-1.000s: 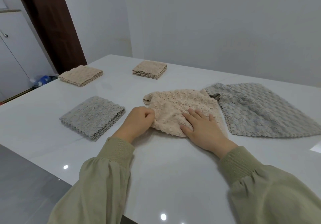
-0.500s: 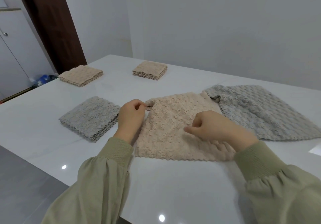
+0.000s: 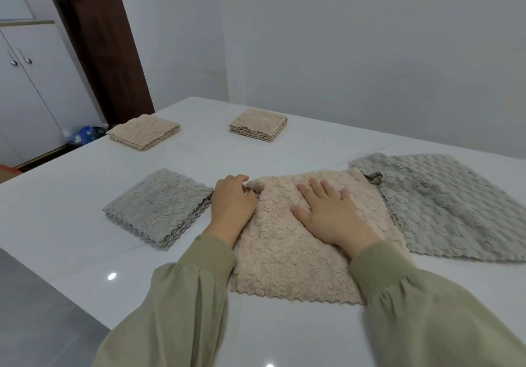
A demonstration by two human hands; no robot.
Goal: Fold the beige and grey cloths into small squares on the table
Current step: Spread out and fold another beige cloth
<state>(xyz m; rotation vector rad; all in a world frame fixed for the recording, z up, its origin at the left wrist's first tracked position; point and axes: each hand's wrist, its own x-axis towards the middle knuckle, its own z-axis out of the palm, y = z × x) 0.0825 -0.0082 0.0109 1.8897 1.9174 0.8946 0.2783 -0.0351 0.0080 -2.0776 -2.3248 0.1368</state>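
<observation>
Beige cloth (image 3: 284, 255): lies spread on white table (image 3: 71, 195) beneath both hands. Right hand (image 3: 330, 215): flat, fingers straight, pressing cloth's middle. Left hand (image 3: 232, 204): fingers curled, pinching its far-left corner. Unfolded grey cloth (image 3: 444, 210): just right of right hand.

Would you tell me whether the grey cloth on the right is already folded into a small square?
No, the right grey cloth lies spread out wide beside the beige cloth.

Beige cloth (image 3: 287, 261), bunched one second earlier, is now spread flat; right hand (image 3: 330, 213), previously pinching, is laid open upon it.
</observation>
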